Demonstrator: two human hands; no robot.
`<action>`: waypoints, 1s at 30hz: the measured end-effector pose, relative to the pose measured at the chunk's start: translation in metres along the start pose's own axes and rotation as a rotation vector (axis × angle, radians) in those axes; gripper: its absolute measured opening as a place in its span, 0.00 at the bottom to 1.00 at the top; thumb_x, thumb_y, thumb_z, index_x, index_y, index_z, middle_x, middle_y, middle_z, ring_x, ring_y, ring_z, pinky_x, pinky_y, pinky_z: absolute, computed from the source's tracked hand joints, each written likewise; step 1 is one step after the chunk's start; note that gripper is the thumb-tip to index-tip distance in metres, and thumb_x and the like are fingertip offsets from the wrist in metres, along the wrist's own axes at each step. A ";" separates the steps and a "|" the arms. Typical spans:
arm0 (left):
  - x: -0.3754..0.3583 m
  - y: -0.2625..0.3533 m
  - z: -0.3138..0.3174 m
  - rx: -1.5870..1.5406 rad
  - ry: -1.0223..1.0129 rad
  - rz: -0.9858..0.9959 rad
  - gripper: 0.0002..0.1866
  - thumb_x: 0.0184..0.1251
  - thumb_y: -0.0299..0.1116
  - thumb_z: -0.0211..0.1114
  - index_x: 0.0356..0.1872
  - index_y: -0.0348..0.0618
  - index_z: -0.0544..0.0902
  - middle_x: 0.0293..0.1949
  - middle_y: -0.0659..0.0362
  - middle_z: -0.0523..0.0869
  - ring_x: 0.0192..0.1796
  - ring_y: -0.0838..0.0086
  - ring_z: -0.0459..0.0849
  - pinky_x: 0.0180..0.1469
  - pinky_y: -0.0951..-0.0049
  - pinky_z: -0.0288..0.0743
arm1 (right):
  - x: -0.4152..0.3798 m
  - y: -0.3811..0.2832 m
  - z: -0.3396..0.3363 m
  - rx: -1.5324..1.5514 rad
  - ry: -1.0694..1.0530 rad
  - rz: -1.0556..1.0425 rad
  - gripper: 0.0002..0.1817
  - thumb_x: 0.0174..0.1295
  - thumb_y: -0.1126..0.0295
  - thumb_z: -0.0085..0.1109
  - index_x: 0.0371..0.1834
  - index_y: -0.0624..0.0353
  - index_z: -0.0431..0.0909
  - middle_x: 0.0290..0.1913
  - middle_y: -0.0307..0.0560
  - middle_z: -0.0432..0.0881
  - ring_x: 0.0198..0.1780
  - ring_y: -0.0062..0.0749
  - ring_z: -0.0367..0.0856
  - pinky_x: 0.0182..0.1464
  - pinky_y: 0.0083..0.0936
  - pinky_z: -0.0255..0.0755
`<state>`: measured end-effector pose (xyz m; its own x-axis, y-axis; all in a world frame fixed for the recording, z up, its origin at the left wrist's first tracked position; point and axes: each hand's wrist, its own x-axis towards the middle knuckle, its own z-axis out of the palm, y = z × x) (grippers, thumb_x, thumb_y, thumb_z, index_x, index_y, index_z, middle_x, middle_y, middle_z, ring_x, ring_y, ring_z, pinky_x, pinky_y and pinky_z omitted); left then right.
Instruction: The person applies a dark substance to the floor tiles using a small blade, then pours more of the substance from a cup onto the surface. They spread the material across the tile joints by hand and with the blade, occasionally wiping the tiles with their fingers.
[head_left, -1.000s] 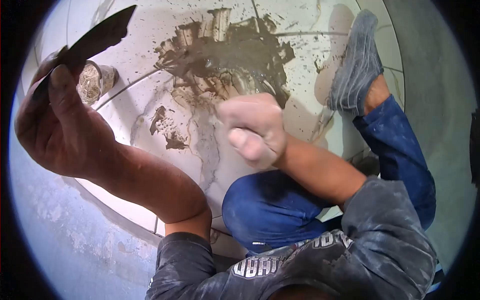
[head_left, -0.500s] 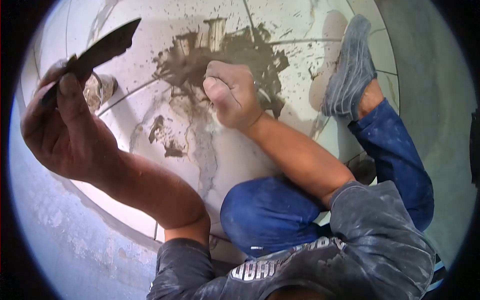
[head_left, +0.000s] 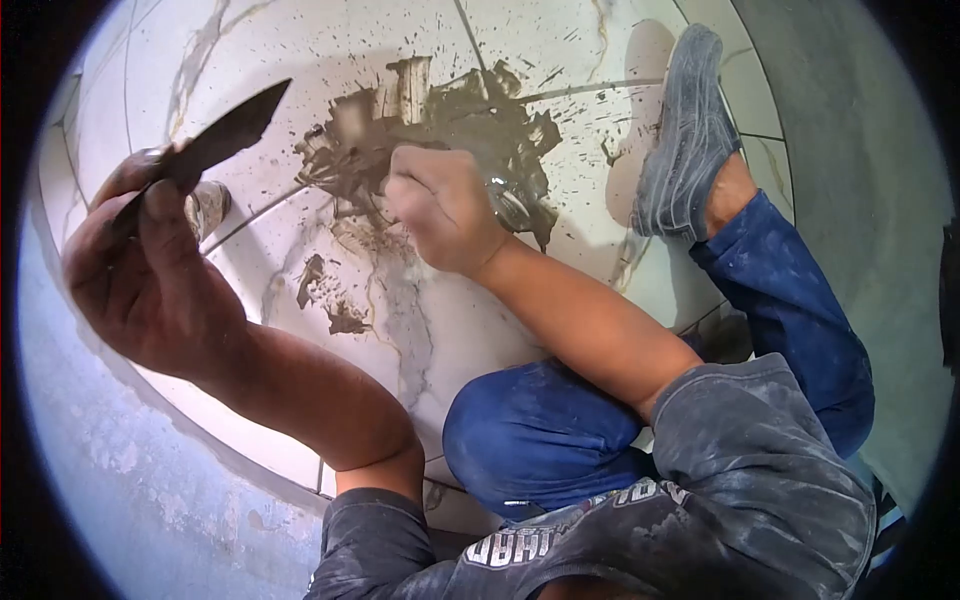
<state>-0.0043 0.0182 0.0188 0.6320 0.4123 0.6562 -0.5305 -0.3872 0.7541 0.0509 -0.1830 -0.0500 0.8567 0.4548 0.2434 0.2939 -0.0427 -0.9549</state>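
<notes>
My left hand [head_left: 165, 265] is raised at the left, its fingers and thumb closed round the near end of a dark, flat, pointed blade [head_left: 232, 130]. The blade points up and to the right. My right hand [head_left: 440, 210] is closed in a fist over a patch of wet grey-brown mortar [head_left: 465, 125] on the marbled floor tiles [head_left: 480, 315]. Beside this fist, a shiny curved thing [head_left: 512, 203] shows on the mortar; whether the fist holds it is unclear.
Behind my left hand stands a small mortar-smeared cylinder [head_left: 209, 208]. My grey shoe [head_left: 685, 130] rests on the tiles at the right, and my blue-trousered knee [head_left: 540, 430] is below. Smaller mortar smears [head_left: 345, 318] lie left of centre. Grey floor [head_left: 850, 160] borders the tiles.
My left hand and the blade have shifted down and slightly right in view. My right fist is a little lower and further left, and more of the shiny thing shows.
</notes>
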 end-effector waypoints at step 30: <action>0.000 0.002 0.009 0.000 -0.028 -0.005 0.09 0.69 0.15 0.61 0.47 0.35 0.78 0.45 0.41 0.86 0.50 0.59 0.88 0.53 0.65 0.87 | 0.029 -0.007 -0.051 0.120 0.160 -0.154 0.21 0.70 0.54 0.42 0.21 0.55 0.65 0.18 0.36 0.63 0.18 0.24 0.57 0.22 0.27 0.54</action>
<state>-0.0008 0.0097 0.0201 0.6501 0.3911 0.6515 -0.5275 -0.3848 0.7574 0.0951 -0.2148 -0.0280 0.8646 0.3009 0.4024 0.3820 0.1264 -0.9155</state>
